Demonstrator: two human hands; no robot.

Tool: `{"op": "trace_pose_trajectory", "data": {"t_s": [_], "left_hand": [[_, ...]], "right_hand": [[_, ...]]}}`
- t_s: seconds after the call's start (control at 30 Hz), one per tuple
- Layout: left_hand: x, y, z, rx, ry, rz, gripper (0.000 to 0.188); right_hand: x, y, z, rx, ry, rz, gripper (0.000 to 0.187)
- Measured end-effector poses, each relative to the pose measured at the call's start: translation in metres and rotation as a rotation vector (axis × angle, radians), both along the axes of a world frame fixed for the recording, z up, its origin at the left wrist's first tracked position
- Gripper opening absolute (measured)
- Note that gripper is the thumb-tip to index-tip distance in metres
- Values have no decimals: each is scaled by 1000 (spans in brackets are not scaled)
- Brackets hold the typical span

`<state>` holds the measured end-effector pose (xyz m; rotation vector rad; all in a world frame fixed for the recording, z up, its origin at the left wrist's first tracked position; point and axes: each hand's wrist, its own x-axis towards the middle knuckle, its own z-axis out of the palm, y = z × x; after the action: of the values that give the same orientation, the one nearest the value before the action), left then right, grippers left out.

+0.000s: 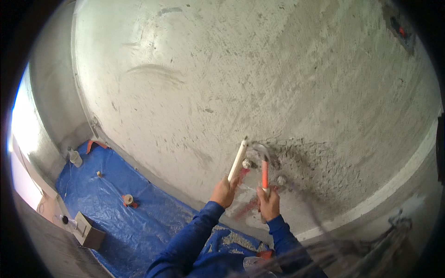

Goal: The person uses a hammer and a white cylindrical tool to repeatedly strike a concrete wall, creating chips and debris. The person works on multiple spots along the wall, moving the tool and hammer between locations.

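My left hand (223,192) is closed around the lower end of a long, straight cream-coloured bar (238,160) with a small dark tip. The bar slants up to the right, its tip at the wall. Close beside it, my right hand (269,204) grips a hammer (265,175) by its orange and pale handle. The grey hammer head is blurred, near the bar's upper end; I cannot tell whether they touch. Both hands are in front of a rough grey plaster wall (185,116). Right of the hammer lies a pitted, chipped patch (306,162) of wall.
Pale round fittings (282,180) and reddish marks are on the wall near my hands. A blue tarp (153,217) with rubble covers the floor, lower left. On it stand a box (89,230), a whitish bucket (75,158) and a small round container (128,199). Blurred strands cross the lower right.
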<state>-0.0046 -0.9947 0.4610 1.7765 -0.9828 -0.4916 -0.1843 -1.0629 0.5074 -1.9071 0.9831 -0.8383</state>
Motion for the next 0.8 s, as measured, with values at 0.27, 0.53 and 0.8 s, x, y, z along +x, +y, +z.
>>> {"op": "trace_pose_trajectory", "data": {"t_s": [0.27,0.53,0.8], "left_hand": [[29,-11,-34,-88,56,-24,57],[15,23,8,27,-143,-50,60],[5,-13,57,-34,-168,-111,61]], "right_hand": [[3,-1,-11,-291,-613,261,35],[-26,17,-20,143,-336,51,31],[-42,48,53,-239,-639,189,29]]}}
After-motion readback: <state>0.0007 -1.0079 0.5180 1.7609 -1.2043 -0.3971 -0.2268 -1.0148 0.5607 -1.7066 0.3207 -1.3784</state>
